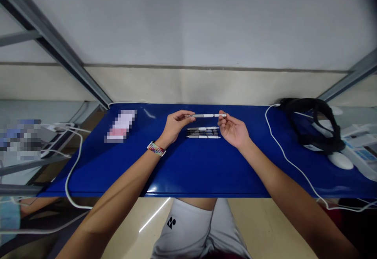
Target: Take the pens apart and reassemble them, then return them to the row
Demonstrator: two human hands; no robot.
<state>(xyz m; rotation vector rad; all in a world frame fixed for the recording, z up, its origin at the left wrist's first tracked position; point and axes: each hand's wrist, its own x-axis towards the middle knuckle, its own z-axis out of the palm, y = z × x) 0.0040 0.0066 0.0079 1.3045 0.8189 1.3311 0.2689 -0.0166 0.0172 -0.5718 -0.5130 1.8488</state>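
Observation:
A white pen [207, 115] is held level above the blue table [188, 172], one end in each hand. My left hand [176, 125] pinches its left end, and my right hand [232, 130] pinches its right end. Just below, between the two hands, three more pens [203, 132] lie side by side on the table. A patterned band is on my left wrist.
A blurred pink and white object [120, 126] lies at the table's back left. A black headset with straps [313, 123] sits at the right, with a white cable [290, 160] trailing across the table. More white cables [72, 164] hang off the left edge. Grey metal frame bars [59, 50] stand behind.

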